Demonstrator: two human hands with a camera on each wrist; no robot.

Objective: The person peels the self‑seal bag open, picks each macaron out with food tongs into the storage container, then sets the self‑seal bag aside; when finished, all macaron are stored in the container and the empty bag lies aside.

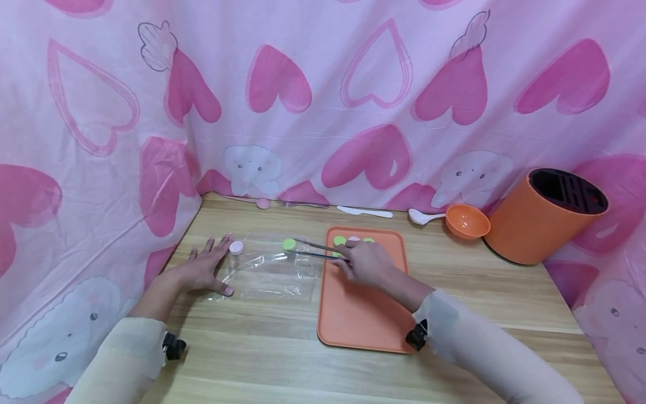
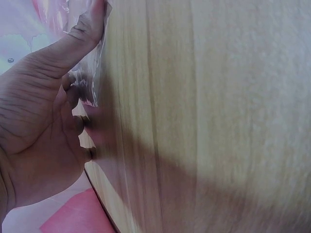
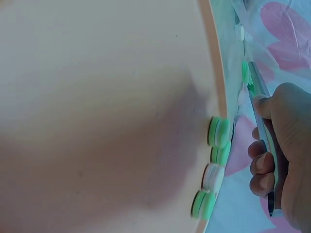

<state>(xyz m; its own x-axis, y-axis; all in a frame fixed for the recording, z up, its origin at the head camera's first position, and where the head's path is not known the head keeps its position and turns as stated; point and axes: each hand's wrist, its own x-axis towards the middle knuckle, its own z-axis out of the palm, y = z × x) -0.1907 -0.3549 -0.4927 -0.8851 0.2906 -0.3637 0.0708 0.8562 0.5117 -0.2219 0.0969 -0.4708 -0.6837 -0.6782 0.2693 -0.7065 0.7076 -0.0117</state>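
Note:
My right hand grips metal tongs that reach left past the tray's edge. Their tips stand at a green macaron over a clear plastic bag. Whether that macaron is on or inside the bag, I cannot tell. Fingers spread, my left hand rests at the bag's left edge, close to a pale pink macaron. On the orange tray, green macarons and a pink macaron sit near the far edge, partly hidden by my right hand in the head view.
Along the curtain lie a pink spoon, a fork, a white knife and a white spoon. An orange bowl stands beside an orange knife block at the right. A heart-patterned curtain encloses the table.

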